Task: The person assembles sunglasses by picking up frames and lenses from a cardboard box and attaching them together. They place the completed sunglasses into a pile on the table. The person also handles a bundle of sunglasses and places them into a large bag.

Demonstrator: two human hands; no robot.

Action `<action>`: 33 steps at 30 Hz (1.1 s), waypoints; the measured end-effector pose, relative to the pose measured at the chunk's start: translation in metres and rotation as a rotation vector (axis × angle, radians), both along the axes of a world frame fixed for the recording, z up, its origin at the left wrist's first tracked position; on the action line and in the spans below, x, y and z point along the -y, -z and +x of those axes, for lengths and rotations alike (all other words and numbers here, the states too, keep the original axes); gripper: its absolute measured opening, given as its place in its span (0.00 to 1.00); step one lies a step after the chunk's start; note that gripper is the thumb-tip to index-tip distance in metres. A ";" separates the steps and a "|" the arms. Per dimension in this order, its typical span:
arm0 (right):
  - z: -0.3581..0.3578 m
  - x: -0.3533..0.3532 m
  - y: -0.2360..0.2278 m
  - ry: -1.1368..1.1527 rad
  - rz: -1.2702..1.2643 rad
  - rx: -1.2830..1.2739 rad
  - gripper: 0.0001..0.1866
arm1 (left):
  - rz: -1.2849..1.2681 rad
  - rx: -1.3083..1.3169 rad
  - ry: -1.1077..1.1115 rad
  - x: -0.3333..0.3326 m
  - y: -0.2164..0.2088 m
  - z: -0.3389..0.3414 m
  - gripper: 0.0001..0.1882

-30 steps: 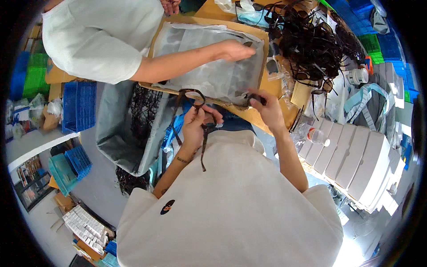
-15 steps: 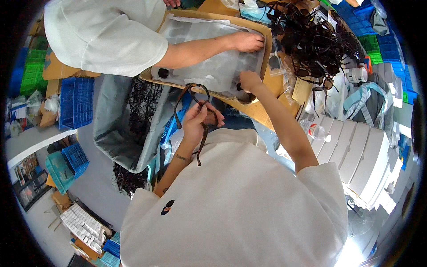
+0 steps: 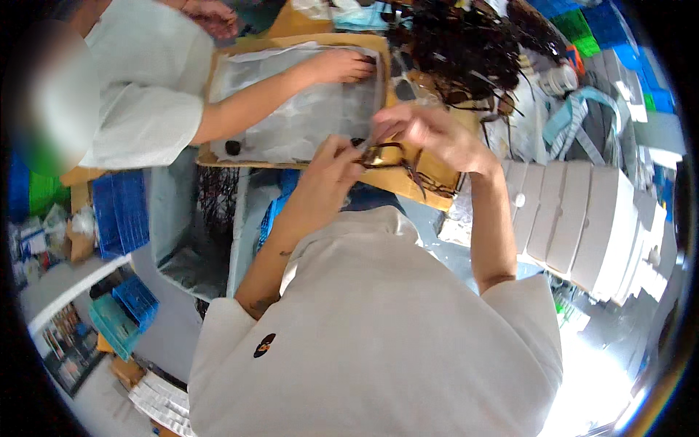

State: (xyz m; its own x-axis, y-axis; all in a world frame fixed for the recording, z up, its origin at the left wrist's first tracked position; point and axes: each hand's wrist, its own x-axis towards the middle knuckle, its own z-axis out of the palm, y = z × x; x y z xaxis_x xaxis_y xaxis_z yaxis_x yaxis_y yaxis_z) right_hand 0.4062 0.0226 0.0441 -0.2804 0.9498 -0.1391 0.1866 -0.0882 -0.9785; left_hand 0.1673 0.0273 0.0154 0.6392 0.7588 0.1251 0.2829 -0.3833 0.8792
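My left hand [image 3: 331, 171] pinches a brown tortoiseshell eyeglass frame [image 3: 384, 166] by one side, just over the near right edge of a shallow cardboard box [image 3: 291, 164]. Beside the frame, my right hand [image 3: 440, 138] has bent fingers close to the rim. Motion smears those fingers, so whether they hold anything is unclear. A small dark piece [image 3: 357, 142] shows at my left fingertips. Translucent sheeting lines the box, and a dark lens [image 3: 232, 148] lies in its near left corner. Another person's hand [image 3: 341, 67] reaches into the far right corner.
A heap of dark glasses [image 3: 466, 54] covers the back right. Long white boxes [image 3: 557, 218] stand in a row at right. A grey-lined bin [image 3: 171, 218] holding dark frames is at left, near a blue crate [image 3: 120, 211]. More frames [image 3: 437, 186] lie on the cardboard.
My right hand has left the box's near right corner and come to the eyeglass frame. My left hand has raised the frame and turned it sideways. The view has shifted.
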 end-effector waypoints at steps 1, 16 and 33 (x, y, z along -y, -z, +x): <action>0.009 0.007 -0.010 -0.087 -0.015 0.006 0.25 | 0.152 -0.065 0.078 -0.003 -0.014 0.020 0.11; 0.113 0.104 0.146 0.046 0.081 0.978 0.17 | 0.660 -0.578 0.798 0.050 0.187 0.188 0.26; 0.211 -0.100 -0.009 0.642 0.879 1.480 0.09 | 0.051 0.066 0.300 0.012 0.092 0.168 0.20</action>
State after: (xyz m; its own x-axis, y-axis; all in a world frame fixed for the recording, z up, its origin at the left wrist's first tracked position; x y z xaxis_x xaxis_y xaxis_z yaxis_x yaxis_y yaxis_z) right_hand 0.6170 0.1221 0.0530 -0.0124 0.7746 0.6324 0.9851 -0.0991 0.1406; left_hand 0.3351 0.0150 -0.0766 0.8227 0.5295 0.2068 0.0936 -0.4850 0.8695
